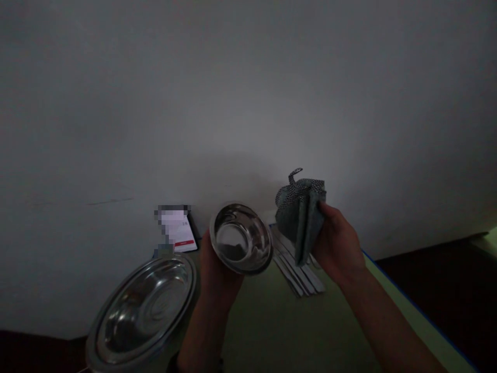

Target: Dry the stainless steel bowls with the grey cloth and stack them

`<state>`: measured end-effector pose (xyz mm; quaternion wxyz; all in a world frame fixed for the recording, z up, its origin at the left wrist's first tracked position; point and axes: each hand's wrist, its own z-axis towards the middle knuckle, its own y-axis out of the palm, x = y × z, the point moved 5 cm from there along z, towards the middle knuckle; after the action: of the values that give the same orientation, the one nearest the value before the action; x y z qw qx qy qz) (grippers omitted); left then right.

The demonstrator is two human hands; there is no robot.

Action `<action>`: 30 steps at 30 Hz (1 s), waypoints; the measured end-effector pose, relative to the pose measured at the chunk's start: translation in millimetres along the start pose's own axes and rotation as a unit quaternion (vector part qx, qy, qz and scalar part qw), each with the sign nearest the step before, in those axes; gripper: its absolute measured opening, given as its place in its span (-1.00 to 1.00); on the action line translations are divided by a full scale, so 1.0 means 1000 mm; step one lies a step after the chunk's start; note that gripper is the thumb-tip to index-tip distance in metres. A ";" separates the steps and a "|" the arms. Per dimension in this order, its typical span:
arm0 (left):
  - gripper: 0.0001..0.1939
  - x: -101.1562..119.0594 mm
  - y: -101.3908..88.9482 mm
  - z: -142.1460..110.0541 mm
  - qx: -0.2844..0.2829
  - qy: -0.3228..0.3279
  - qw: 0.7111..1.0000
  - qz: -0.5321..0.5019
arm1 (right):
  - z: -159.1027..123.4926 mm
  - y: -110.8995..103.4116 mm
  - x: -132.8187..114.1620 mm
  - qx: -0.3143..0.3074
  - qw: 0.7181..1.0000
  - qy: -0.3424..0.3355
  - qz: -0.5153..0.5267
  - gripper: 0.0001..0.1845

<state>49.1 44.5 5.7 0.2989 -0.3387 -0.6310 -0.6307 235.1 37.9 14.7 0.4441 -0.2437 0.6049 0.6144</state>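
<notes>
My left hand [219,282] is closed round the side and underside of a small shiny steel bowl [240,238], tilted so its inside faces me. To the right of it, my right hand [339,248] grips a folded grey cloth [301,220] with a checked trim and a small loop sticking up at the top. The cloth is held up apart from the bowl. Some fingers of both hands are hidden behind what they hold. Below the cloth, several pieces of flat metal cutlery [297,272] lie side by side on the green table [287,331].
A large steel basin [143,316] stands at the table's left. Behind it a phone [180,230] with a lit screen leans near the grey wall [233,103]. The table's blue edge [419,311] runs along the right, with dark floor beyond.
</notes>
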 end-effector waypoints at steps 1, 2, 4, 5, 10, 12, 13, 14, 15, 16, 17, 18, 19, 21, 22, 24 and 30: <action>-0.81 0.001 -0.001 0.000 0.021 0.013 1.000 0.011 | -0.002 0.000 -0.001 -0.009 0.998 -0.018 -0.052 -0.57; -0.81 0.001 -0.001 -0.001 0.043 0.022 0.999 0.019 | -0.004 0.002 0.000 -0.019 0.993 -0.040 -0.114 -0.52; -0.78 -0.002 0.000 -0.002 0.077 0.024 0.996 0.032 | -0.013 0.006 0.003 -0.039 0.971 -0.074 -0.224 -0.47; -0.76 -0.005 0.002 -0.002 0.081 0.017 0.996 0.032 | -0.018 0.010 0.007 -0.061 0.957 -0.087 -0.271 -0.46; -0.64 -0.019 0.012 0.000 0.030 -0.037 0.999 -0.017 | -0.035 0.035 0.022 -0.205 0.865 -0.137 -0.438 -0.42; -0.60 -0.020 0.012 0.001 0.017 -0.048 0.998 -0.029 | -0.034 0.038 0.025 -0.208 0.835 -0.160 -0.483 -0.46; -0.61 -0.020 0.011 0.001 0.012 -0.048 0.998 -0.035 | -0.034 0.039 0.026 -0.203 0.821 -0.180 -0.503 -0.53; -0.62 -0.020 0.010 0.001 0.007 -0.046 0.998 -0.041 | -0.034 0.040 0.026 -0.195 0.805 -0.207 -0.521 -0.60; -0.64 -0.020 0.010 0.002 0.000 -0.047 0.998 -0.045 | -0.034 0.041 0.026 -0.186 0.789 -0.237 -0.535 -0.67; -0.64 -0.020 0.010 0.002 -0.009 -0.050 0.997 -0.049 | -0.035 0.042 0.026 -0.178 0.776 -0.266 -0.544 -0.72; -0.62 -0.020 0.009 0.002 -0.020 -0.056 0.997 -0.054 | -0.035 0.042 0.026 -0.170 0.769 -0.288 -0.545 -0.74; -0.57 -0.021 0.009 0.001 -0.029 -0.063 0.996 -0.058 | -0.036 0.042 0.026 -0.158 0.771 -0.301 -0.538 -0.75; -0.52 -0.021 0.009 0.001 -0.036 -0.068 0.995 -0.059 | -0.036 0.040 0.026 -0.139 0.783 -0.305 -0.524 -0.74; -0.49 -0.020 0.009 0.000 -0.047 -0.057 0.996 -0.055 | -0.034 0.034 0.023 -0.097 0.825 -0.290 -0.476 -0.70; -0.50 -0.020 0.009 -0.001 -0.054 -0.046 0.996 -0.051 | -0.033 0.032 0.022 -0.083 0.848 -0.276 -0.445 -0.69; -0.51 -0.019 0.010 -0.002 -0.069 -0.031 0.996 -0.044 | -0.031 0.030 0.018 -0.099 0.873 -0.259 -0.401 -0.76; -0.58 -0.015 0.008 0.000 -0.075 -0.030 0.996 -0.048 | -0.041 0.037 -0.015 -0.238 0.770 -0.299 -0.511 -0.67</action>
<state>64.3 44.0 -1.5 0.2232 -0.3482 -0.6062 -0.6793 201.8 -0.9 40.9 0.7788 -0.4185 0.0622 0.4631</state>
